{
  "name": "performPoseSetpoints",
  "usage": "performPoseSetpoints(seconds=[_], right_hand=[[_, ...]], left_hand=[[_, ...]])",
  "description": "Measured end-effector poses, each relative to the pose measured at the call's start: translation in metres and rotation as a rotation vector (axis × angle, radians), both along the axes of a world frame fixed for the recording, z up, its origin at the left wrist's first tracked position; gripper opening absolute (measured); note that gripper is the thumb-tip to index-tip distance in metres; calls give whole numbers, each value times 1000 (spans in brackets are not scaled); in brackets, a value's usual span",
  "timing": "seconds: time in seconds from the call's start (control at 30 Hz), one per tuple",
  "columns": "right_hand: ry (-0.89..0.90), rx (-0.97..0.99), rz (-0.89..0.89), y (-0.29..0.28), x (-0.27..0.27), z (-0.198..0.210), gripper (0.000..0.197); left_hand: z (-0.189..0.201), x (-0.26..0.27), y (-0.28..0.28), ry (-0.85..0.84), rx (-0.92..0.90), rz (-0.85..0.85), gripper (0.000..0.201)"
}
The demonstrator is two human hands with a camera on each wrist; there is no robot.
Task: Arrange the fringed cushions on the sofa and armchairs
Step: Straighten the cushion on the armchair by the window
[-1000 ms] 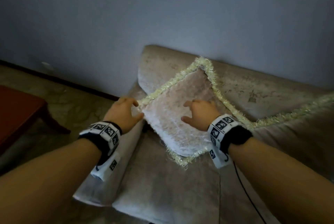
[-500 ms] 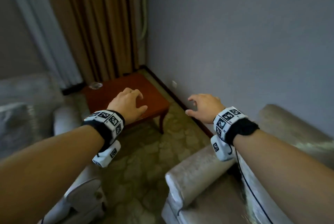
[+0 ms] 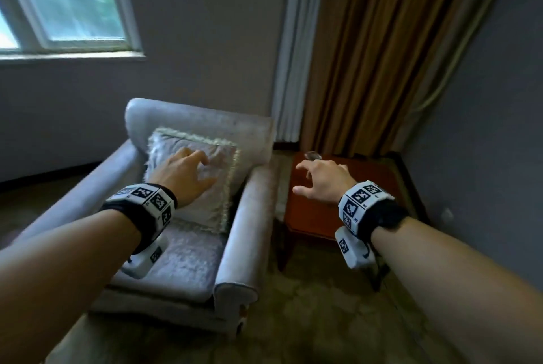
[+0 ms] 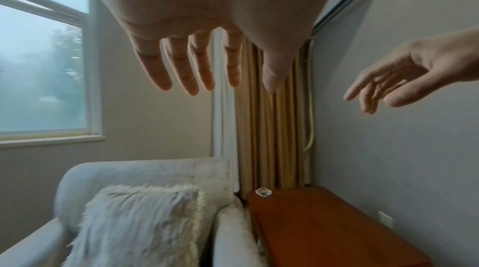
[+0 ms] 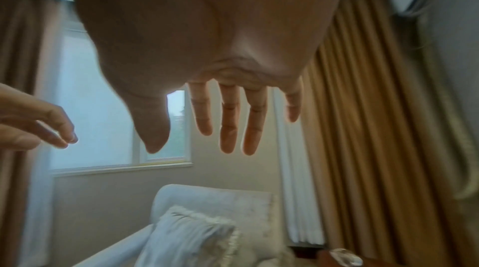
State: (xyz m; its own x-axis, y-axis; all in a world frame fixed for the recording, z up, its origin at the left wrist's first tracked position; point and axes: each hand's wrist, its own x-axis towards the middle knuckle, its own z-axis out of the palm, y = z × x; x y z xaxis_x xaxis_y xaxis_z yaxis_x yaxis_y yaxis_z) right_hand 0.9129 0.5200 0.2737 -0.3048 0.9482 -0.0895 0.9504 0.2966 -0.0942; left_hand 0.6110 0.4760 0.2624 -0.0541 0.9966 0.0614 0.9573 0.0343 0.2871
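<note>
A pale fringed cushion leans upright against the back of a grey armchair; it also shows in the left wrist view and the right wrist view. My left hand hovers in front of the cushion with fingers spread and holds nothing; the wrist view shows it in the air above the cushion. My right hand is open over the side table, empty, with straight fingers.
A red-brown wooden side table stands right of the armchair with a small glass object at its back edge. Brown curtains hang in the corner, a window is on the left. Carpeted floor lies in front.
The view has swung left from the sofa cushion, past the side table, to the armchair. Both hands left the sofa cushion and now reach toward the armchair, empty.
</note>
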Motion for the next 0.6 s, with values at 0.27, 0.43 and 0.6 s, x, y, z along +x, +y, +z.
performPoseSetpoints(seconds=[0.27,0.43,0.6], right_hand=[[25,-10,260,49,-142,-19,59],[72,-20,281,87,-213,-18,56],[117,-11,256,120,-254,-28,60]], left_hand=[[-4,-99,-21,32,-39,213,44],[-2,-161,2,45,-43,259,44],[-11,-205,42,27,-44,266,42]])
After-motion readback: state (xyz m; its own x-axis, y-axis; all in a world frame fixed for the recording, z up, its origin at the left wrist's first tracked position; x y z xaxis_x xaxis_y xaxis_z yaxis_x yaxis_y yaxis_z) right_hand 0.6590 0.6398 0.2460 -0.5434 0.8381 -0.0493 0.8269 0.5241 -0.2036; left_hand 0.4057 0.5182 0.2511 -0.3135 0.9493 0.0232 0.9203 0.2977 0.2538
